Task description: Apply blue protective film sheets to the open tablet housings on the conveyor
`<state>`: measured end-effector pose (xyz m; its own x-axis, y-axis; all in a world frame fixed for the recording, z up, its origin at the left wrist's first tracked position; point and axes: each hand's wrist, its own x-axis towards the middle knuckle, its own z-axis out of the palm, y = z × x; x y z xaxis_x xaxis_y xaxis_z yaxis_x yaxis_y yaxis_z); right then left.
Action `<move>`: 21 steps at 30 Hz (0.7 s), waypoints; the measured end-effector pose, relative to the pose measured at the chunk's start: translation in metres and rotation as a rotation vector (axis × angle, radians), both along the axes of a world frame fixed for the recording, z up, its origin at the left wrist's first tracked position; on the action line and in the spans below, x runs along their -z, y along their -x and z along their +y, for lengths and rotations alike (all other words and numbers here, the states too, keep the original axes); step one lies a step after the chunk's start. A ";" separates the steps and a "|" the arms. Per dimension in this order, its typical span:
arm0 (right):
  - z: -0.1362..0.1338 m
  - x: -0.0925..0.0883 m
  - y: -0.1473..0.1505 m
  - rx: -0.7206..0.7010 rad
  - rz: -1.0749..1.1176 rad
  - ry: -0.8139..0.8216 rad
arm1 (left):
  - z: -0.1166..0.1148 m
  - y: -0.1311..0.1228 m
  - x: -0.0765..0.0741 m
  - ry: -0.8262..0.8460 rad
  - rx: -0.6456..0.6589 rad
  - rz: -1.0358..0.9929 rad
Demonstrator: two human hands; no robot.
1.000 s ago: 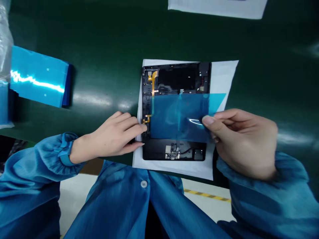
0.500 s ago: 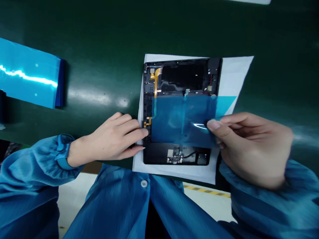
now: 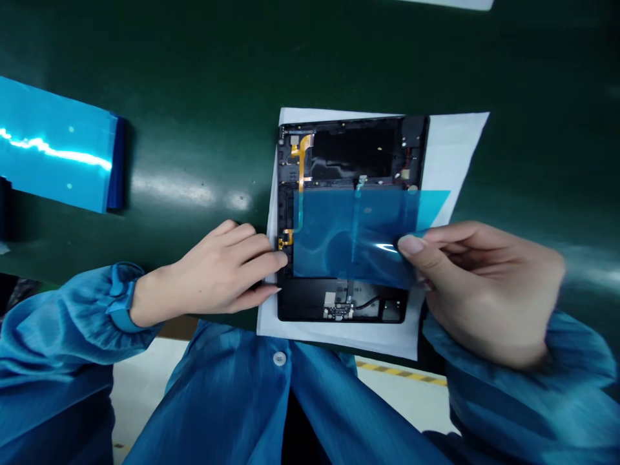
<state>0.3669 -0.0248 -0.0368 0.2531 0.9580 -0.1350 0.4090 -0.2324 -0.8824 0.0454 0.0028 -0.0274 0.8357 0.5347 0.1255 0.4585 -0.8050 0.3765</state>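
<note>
An opened black tablet frame (image 3: 351, 152) with an orange flex cable and small boards lies on a white sheet (image 3: 450, 155) on the green table. A clear blue film (image 3: 349, 236) hovers flat over the frame's middle. My right hand (image 3: 477, 284) pinches the film's right edge between thumb and fingers. My left hand (image 3: 223, 271) rests at the frame's left edge, fingers stretched out together, fingertips pressing on the frame near the orange cable.
A stack of blue film sheets (image 3: 58, 152) lies at the far left of the green table (image 3: 194, 77). The corner of another white sheet (image 3: 455, 3) shows at the top edge. My blue sleeves and coat fill the bottom.
The view has shifted slightly, so the tablet sits a little further right. The film has settled a bit lower and left over the frame. My left hand has stayed in place.
</note>
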 end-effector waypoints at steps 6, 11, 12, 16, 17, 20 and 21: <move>0.002 -0.004 0.000 -0.003 0.018 0.017 | 0.000 0.000 -0.001 -0.009 0.003 -0.005; 0.003 -0.005 0.002 0.011 0.028 0.053 | 0.000 -0.001 -0.001 -0.019 0.000 0.012; 0.003 -0.005 0.001 0.009 0.031 0.051 | 0.000 -0.001 -0.001 -0.020 0.000 0.013; 0.002 -0.008 -0.004 0.020 0.038 -0.087 | 0.000 -0.001 -0.001 -0.017 0.000 0.012; 0.002 -0.009 -0.005 0.030 0.033 -0.141 | 0.000 -0.001 -0.001 -0.017 0.001 0.008; 0.002 -0.010 -0.007 0.028 0.046 -0.204 | 0.000 -0.001 0.000 -0.022 0.005 -0.009; 0.002 -0.009 -0.007 0.016 0.062 -0.183 | 0.000 -0.001 0.000 -0.025 0.006 -0.013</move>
